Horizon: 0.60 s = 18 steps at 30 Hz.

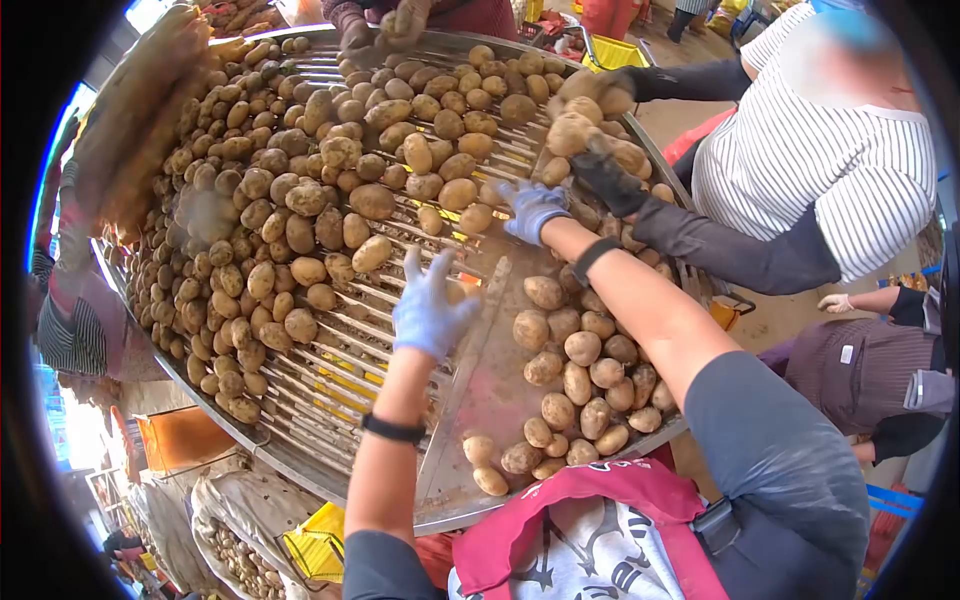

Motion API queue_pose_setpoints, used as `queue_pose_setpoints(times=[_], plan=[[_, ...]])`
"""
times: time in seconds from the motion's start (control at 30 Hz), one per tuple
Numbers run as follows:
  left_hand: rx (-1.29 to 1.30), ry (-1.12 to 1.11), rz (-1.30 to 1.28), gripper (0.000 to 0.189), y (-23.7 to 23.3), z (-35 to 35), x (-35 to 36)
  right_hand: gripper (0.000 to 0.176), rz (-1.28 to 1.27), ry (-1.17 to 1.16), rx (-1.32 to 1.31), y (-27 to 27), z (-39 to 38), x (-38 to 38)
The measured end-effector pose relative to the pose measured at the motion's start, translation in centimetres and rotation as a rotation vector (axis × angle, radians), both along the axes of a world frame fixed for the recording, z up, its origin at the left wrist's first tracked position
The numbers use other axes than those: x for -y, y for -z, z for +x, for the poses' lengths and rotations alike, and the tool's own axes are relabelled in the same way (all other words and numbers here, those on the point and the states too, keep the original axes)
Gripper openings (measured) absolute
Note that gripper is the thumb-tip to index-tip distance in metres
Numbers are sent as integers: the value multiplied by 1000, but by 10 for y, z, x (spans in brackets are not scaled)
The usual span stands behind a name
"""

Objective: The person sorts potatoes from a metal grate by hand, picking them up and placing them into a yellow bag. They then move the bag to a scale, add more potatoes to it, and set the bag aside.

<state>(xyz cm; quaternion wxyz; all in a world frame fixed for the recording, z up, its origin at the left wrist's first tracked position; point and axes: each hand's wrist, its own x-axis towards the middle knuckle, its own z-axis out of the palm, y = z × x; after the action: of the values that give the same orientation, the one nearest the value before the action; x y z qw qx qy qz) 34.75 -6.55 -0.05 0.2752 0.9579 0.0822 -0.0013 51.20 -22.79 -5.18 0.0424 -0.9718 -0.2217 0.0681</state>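
My left hand [432, 305], in a light blue glove, hovers over the slatted sorting table [330, 385] with its fingers spread and nothing held. A potato shows partly behind its thumb side. Further up, my right hand [535, 210], gloved alike, reaches across with fingers stretched toward a potato [478, 218] near its fingertips. Many dusty brown potatoes [372, 201] lie on the slats to the left and above. Below my right forearm, another group of potatoes [583, 348] rests on a flat metal panel [490, 375].
Across the right edge, a person in a striped shirt [800, 170] works with dark-gloved hands [608, 183] among large potatoes. Another person's gloved hands [385, 30] are at the far edge. Potatoes pour in blurred at the left [150, 120]. A sack of potatoes [240, 560] and yellow crate [318, 545] stand below.
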Motion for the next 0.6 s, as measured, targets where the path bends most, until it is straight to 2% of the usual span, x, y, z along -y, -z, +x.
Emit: queue_pose_setpoints(times=[0.07, 0.1, 0.17, 0.27, 0.37, 0.4, 0.5, 0.57, 0.6], plan=[[-178, 0, 18, 71, -6, 45, -15, 49, 109, 33, -156, 15, 13, -10], [-206, 5, 13, 71, 7, 66, -24, 50, 161, 55, -233, 19, 20, -12], [-218, 54, 52, 69, 34, 95, -37, 44, 197, 26, -126, 19, 13, -4], [-446, 134, 165, 62, 23, 107, -22, 40, 108, -87, -4, -12, 18, -11], [-407, 53, 145, 57, 22, 113, -14, 42, 9, -218, 32, 11, 44, -34], [-355, 21, 142, 53, 28, 110, -15, 30, 134, -211, 8, 13, 49, -27], [116, -78, -173, 47, 75, 92, -50, 15, 600, 239, -144, 21, 71, 2], [-85, -274, -1123, 44, 41, 49, -72, 11, 275, -384, 372, 27, 100, 44], [-17, -301, -1316, 45, 16, 17, -73, 12, 424, -316, 182, 25, 112, 58]])
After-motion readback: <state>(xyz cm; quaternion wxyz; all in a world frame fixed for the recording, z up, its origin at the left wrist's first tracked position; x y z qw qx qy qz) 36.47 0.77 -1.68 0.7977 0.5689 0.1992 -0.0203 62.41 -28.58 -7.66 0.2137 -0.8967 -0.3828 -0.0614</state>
